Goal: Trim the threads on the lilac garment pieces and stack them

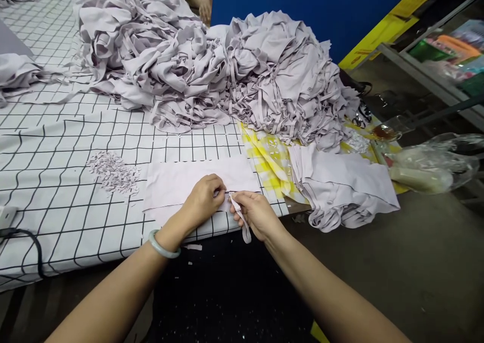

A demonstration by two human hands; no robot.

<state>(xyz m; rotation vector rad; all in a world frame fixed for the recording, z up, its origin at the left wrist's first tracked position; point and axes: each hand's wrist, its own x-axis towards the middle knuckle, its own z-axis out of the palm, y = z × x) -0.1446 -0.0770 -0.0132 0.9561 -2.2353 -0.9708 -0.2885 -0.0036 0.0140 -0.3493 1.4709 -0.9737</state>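
A flat pale lilac fabric piece (189, 182) lies at the near edge of the table covered in a white cloth with a black grid (56, 202). My left hand (204, 199), with a pale green bangle on its wrist, rests closed on the piece's near edge. My right hand (257, 213) is closed in a pinch on a narrow lilac strap (242, 219) that hangs down past the table edge. Both hands meet at the strap's upper end, where something small sits between the fingers; I cannot make it out.
A big heap of lilac garments and straps (212, 66) fills the table's far side. A small pile of fabric snippets (113, 172) lies to the left. Folded lilac pieces (340, 182) drape over a yellow checked cloth (272, 161) at right. Another person's hand (204, 5) shows far back. A black cable (26, 242) lies at left.
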